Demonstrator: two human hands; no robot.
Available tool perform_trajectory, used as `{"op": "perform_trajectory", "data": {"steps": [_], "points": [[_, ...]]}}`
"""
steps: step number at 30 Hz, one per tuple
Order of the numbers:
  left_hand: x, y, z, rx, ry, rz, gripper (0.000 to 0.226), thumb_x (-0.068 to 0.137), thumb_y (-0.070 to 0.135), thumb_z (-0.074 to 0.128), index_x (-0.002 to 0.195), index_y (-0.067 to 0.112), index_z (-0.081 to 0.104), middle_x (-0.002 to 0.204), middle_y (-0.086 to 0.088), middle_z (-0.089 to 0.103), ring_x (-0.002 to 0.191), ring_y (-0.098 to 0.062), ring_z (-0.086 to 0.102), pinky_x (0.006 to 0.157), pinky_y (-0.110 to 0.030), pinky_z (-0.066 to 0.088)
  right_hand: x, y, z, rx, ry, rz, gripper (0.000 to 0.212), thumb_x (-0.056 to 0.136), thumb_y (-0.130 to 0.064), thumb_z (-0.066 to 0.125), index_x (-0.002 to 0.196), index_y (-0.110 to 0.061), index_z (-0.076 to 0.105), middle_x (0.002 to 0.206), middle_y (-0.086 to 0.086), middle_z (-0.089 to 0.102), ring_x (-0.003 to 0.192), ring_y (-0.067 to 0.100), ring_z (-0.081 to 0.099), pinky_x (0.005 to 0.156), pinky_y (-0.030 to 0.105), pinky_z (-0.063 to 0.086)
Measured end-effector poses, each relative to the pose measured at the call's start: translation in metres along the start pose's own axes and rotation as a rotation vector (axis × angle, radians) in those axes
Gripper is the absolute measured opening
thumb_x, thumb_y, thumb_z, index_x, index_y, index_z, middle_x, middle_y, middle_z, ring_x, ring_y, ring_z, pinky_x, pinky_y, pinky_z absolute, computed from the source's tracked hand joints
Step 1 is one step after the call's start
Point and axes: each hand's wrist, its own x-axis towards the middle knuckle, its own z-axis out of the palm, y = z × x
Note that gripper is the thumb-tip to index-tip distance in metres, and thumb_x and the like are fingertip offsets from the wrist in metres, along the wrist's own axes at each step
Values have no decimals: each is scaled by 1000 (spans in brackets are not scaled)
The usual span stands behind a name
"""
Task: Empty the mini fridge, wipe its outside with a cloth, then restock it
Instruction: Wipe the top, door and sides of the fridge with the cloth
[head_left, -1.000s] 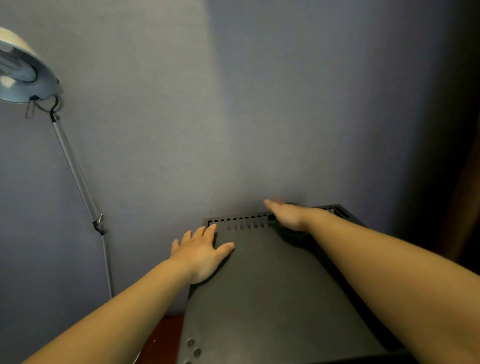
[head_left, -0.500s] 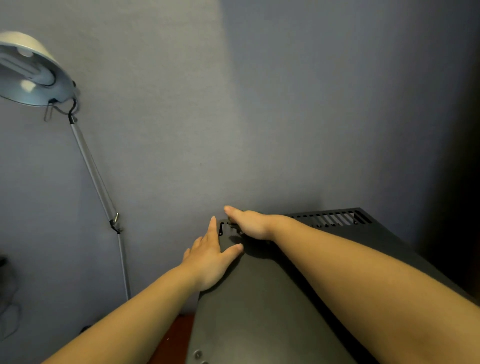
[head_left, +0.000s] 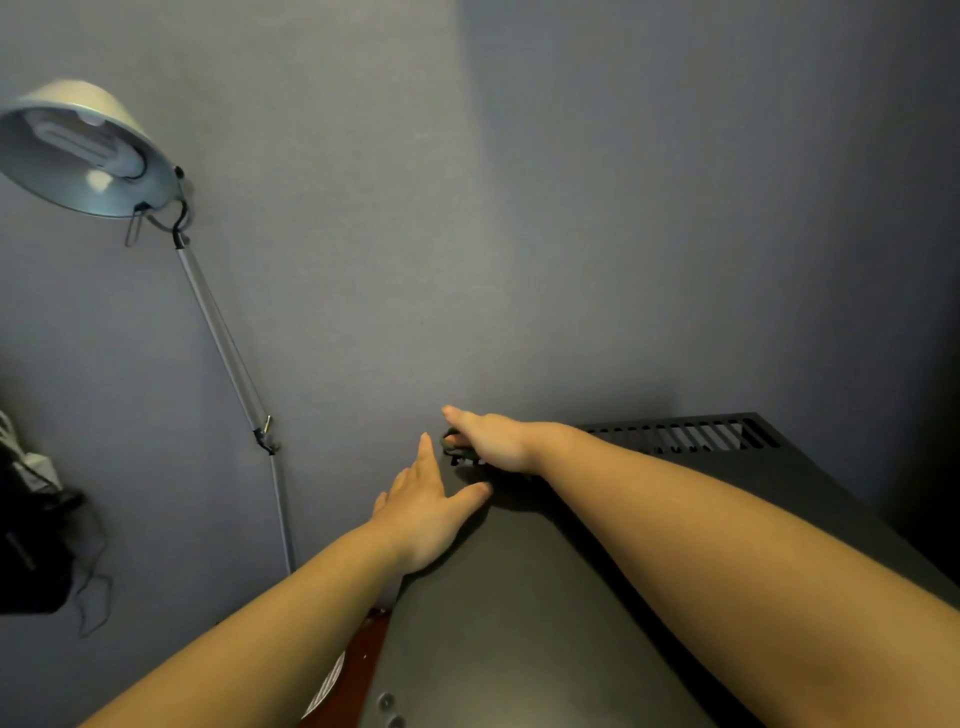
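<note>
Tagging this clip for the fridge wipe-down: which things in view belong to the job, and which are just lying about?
Job: fridge, cloth, left hand, right hand.
Lying about: lamp, cords at far left.

The wall (head_left: 571, 234) stands close behind the fridge (head_left: 519, 623), the flat left hand (head_left: 423, 512) and the right hand (head_left: 493, 441) gripping a dark cloth (head_left: 451, 439) crowd its rear left corner, a lamp pole (head_left: 222, 338) leans off the left side, and the top toward the vent slots (head_left: 691, 435) lies open
</note>
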Motion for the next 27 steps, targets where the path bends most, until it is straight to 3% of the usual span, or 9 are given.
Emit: {"op": "perform_trajectory", "data": {"steps": [4, 7, 10, 12, 15, 18, 23, 27], "points": [[-7, 1, -7, -82, -66, 61, 100, 77, 58, 33, 158, 28, -18, 170, -2, 4, 155, -24, 9, 122, -51, 17, -25, 2, 4, -59, 6, -22, 69, 103, -63, 21, 151, -19, 44, 159, -1, 38, 144, 21, 37, 119, 39, 22], [-12, 4, -12, -14, -24, 147, 100, 69, 56, 27, 161, 28, -2, 167, -5, 16, 152, -25, 17, 120, -52, 21, -49, 4, 10, -183, 48, -116, 53, 106, -50, 19, 144, -29, 48, 154, -2, 44, 140, 19, 40, 119, 43, 24], [-15, 5, -13, 66, 13, 194, 81, 89, 45, 33, 161, 22, 6, 165, -7, 21, 151, -27, 20, 119, -51, 22, -78, 15, 5, -216, 87, -58, 59, 102, -61, 17, 152, -37, 37, 160, -10, 35, 147, 15, 31, 122, 46, 19], [-15, 3, -13, 111, 59, 224, 71, 97, 39, 36, 160, 19, 12, 164, -9, 24, 150, -29, 22, 120, -49, 23, -106, 30, -6, -233, 143, 47, 64, 101, -66, 15, 157, -37, 26, 163, -14, 24, 152, 14, 20, 125, 41, 11], [-15, 4, -15, 212, 102, 340, 64, 99, 42, 36, 157, 19, 21, 156, -9, 37, 145, -30, 29, 118, -50, 25, -151, 59, -28, -209, 240, 163, 66, 101, -68, 15, 159, -36, 21, 166, -14, 16, 153, 14, 15, 123, 38, 7], [-20, 13, -17, 321, 98, 438, 64, 102, 43, 37, 159, 21, 18, 160, -5, 31, 150, -27, 21, 120, -49, 21, -188, 73, -42, -164, 326, 252, 65, 104, -62, 14, 160, -30, 18, 167, -9, 13, 154, 15, 12, 122, 36, 6], [-38, 46, -12, 347, 6, 508, 68, 102, 55, 37, 160, 26, 15, 166, 1, 20, 153, -23, 15, 124, -48, 15, -208, 79, -34, -235, 271, 200, 62, 104, -60, 14, 160, -35, 11, 166, -16, 8, 154, 10, 7, 121, 31, 1], [-46, 84, 6, 384, -70, 510, 79, 97, 69, 36, 160, 28, 14, 168, 3, 16, 154, -22, 13, 124, -49, 17, -207, 102, -38, -292, 216, 107, 68, 96, -74, 15, 157, -45, 13, 165, -20, 11, 153, 7, 9, 126, 39, 3]]}}
